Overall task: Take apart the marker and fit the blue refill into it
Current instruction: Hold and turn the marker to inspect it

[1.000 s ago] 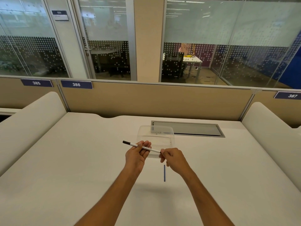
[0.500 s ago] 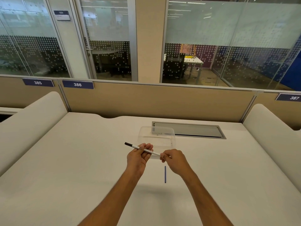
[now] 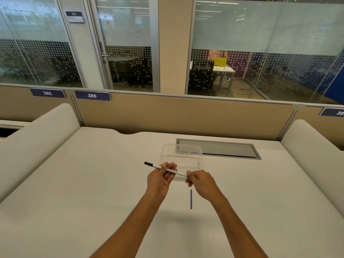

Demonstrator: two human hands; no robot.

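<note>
A thin white marker (image 3: 176,172) with a black cap at its left end is held level above the desk. My left hand (image 3: 161,176) grips its barrel near the middle. My right hand (image 3: 202,183) pinches the marker's right end, which its fingers hide. The blue refill (image 3: 191,199), a thin blue stick, lies on the white desk (image 3: 93,192) just below and between my hands, pointing away from me.
A clear plastic container (image 3: 183,155) sits on the desk right behind my hands. A grey cable hatch (image 3: 219,148) is set into the desk behind it. Padded dividers flank the desk at left (image 3: 37,131) and right (image 3: 312,146).
Both hands keep their hold on the marker and stay in about the same place. The refill has not moved.
</note>
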